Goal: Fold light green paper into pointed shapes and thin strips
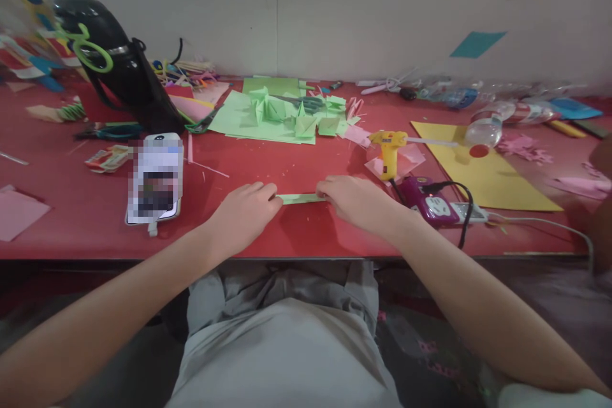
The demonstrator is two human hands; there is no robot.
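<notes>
A narrow strip of light green paper [301,198] stretches between my two hands, just above or on the red tabletop [268,162]. Its left end is pinched in the curled fingers of my left hand [251,207]. At the right end, the fingers of my right hand [351,197] close on the strip in the same way. Both ends are hidden under the fingers. Beyond the hands, several folded green paper pieces [268,108] stand on flat green sheets [234,116], with dark-handled scissors [310,102] among them.
A yellow glue gun [389,152] and a purple power strip [428,201] with cables sit right of my right hand. A phone [155,178] stands at left, before a black bag-like object [138,83]. Yellow paper [502,175] and plastic bottles [485,132] lie further right.
</notes>
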